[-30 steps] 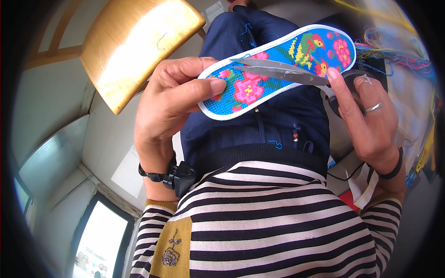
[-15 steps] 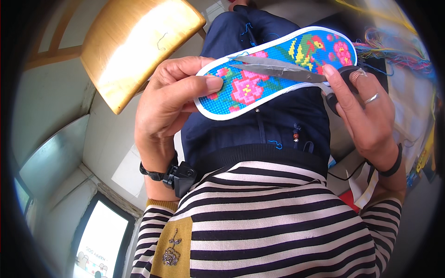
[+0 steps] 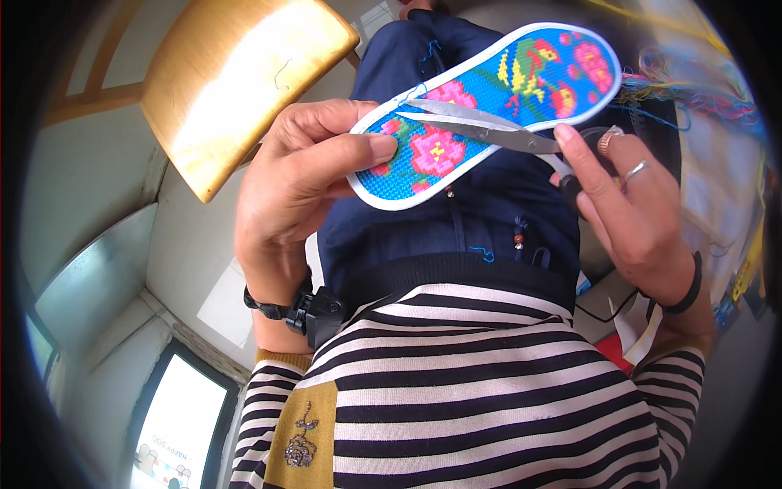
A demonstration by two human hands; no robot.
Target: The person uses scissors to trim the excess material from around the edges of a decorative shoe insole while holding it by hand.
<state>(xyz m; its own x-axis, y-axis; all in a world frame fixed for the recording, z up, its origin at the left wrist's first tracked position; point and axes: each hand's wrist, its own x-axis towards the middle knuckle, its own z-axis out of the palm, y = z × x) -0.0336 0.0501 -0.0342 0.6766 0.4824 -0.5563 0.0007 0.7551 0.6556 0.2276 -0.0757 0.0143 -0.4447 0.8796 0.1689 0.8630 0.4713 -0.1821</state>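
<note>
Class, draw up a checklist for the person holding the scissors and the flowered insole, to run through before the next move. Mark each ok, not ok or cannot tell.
1. Left hand holds the insole near one end: ok.
2. Right hand holds the scissors at the handles: ok.
3. Blades parted, over the insole: ok.
4. Left thumb apart from the blade tips: ok in this view.
5. Fingertips behind the insole away from its edge: cannot tell, hidden.
6. Trousers free of loose blue thread: not ok.
</note>
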